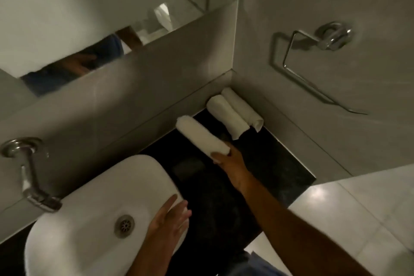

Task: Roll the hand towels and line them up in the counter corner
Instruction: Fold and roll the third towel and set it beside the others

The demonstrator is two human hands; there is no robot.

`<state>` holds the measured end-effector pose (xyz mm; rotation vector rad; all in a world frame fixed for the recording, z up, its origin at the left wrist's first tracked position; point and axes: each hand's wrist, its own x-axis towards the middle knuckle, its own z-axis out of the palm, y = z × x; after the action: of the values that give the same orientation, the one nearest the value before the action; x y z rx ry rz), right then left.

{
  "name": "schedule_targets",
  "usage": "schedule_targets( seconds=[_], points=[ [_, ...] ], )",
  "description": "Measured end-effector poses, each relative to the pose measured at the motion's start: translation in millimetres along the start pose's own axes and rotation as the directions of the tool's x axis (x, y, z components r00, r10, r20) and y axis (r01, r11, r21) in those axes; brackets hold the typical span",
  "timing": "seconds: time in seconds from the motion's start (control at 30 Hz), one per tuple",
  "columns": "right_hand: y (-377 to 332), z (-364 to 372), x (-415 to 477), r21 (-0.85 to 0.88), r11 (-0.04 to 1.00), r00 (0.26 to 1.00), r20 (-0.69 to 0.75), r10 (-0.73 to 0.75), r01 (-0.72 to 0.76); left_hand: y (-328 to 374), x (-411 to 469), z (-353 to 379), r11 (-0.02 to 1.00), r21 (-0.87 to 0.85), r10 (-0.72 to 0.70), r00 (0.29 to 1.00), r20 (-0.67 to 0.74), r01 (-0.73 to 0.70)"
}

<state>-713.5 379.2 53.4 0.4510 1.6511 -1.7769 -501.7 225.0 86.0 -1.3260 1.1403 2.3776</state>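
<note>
Head view, looking down on a dark worktop [224,186] boxed in by grey tiled walls.

Right hand [226,157] closed round the near end of a rolled white hand towel [200,138], thumb under, fingers over; far end angled up toward the back wall, roll apparently just clear of the stone or barely resting on it, hard to tell in the dim light. Gripped at one end, likely so the roll keeps its shape and can be slid in parallel with the others.

Two rolled towels already lined up in the corner: the inner roll [243,105] tight against the right wall, the second roll [226,115] touching it on the left. Both lying flat, near ends a little loose and uneven. Held towel near them but apart, with bare worktop between.

Left hand [170,222] open and empty, fingers spread, resting on the rim of the white washbasin [89,186], probably for balance during the reach. Basin empty, only the metal drain [124,224] showing. Chrome tap [26,172] on the left wall, bare towel ring [313,56] on the right wall, mirror [67,29] above.
</note>
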Motion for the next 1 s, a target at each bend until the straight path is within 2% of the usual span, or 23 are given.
schedule_targets(
  seconds=[0.1,0.17,0.23,0.27,0.3,0.33,0.37,0.4,0.43,0.5,0.57,0.6,0.7,0.83,0.9,1.0],
  points=[
    [-8,3,44,0.207,0.977,0.994,-0.085,0.07,-0.051,-34,-9,-33,0.985,-0.072,-0.166,0.971,-0.171,0.156],
    [-10,6,60,0.408,0.91,0.974,-0.164,0.156,-0.077,-51,-13,-51,0.967,-0.138,-0.24,0.95,-0.197,0.215],
    [-12,12,71,0.483,0.873,0.961,-0.204,0.187,-0.068,-56,-21,-54,0.963,-0.174,-0.218,0.974,-0.059,0.205],
    [-15,16,75,0.493,0.868,0.958,-0.219,0.184,-0.054,-49,-29,-44,0.976,-0.178,-0.142,0.988,-0.064,0.129],
    [-17,20,79,0.499,0.865,0.951,-0.245,0.188,-0.043,-48,-33,-56,0.982,-0.175,-0.09,0.984,-0.152,0.063],
    [-22,23,82,0.503,0.864,0.942,-0.277,0.191,-0.028,-46,-41,-57,0.98,-0.199,-0.016,0.988,-0.154,-0.015],
    [-23,24,85,0.516,0.857,0.933,-0.299,0.2,-0.018,-48,-42,-54,0.991,-0.098,0.07,0.98,-0.184,-0.09],
    [-24,25,85,0.543,0.84,0.926,-0.31,0.215,-0.013,-60,-40,-50,0.996,0.057,0.083,0.975,-0.207,-0.073],
    [-22,25,84,0.53,0.848,0.925,-0.31,0.218,-0.022,-68,-40,-60,1.0,0.026,0.013,0.976,-0.216,-0.008],
    [-16,22,76,0.369,0.928,0.929,-0.323,0.179,-0.051,-66,-53,-55,0.996,-0.061,0.044,0.976,-0.212,-0.058],
    [-10,20,75,0.156,0.986,0.911,-0.398,0.11,-0.052,-60,-51,-44,0.999,-0.03,0.009,0.96,-0.28,-0.018],
    [-10,21,73,0.115,0.992,0.897,-0.429,0.105,-0.061,-56,-55,-37,1.0,-0.015,-0.002,0.948,-0.318,-0.003],
    [-18,23,70,0.005,0.985,0.839,-0.523,0.151,-0.175,-60,-64,-34,0.998,-0.048,-0.042,0.935,-0.353,0.026],
    [-17,23,67,-0.028,0.994,0.866,-0.495,0.076,-0.103,-77,-72,-42,1.0,0.005,0.0,0.919,-0.394,0.002],
    [-16,24,58,-0.063,0.996,0.885,-0.464,0.034,-0.071,-77,-81,-46,0.998,-0.041,0.021,0.914,-0.405,-0.041],
    [-9,16,52,-0.182,0.977,0.899,-0.437,0.017,-0.107,-77,-81,-51,0.994,0.013,0.102,0.902,-0.421,-0.107]
  ],
)
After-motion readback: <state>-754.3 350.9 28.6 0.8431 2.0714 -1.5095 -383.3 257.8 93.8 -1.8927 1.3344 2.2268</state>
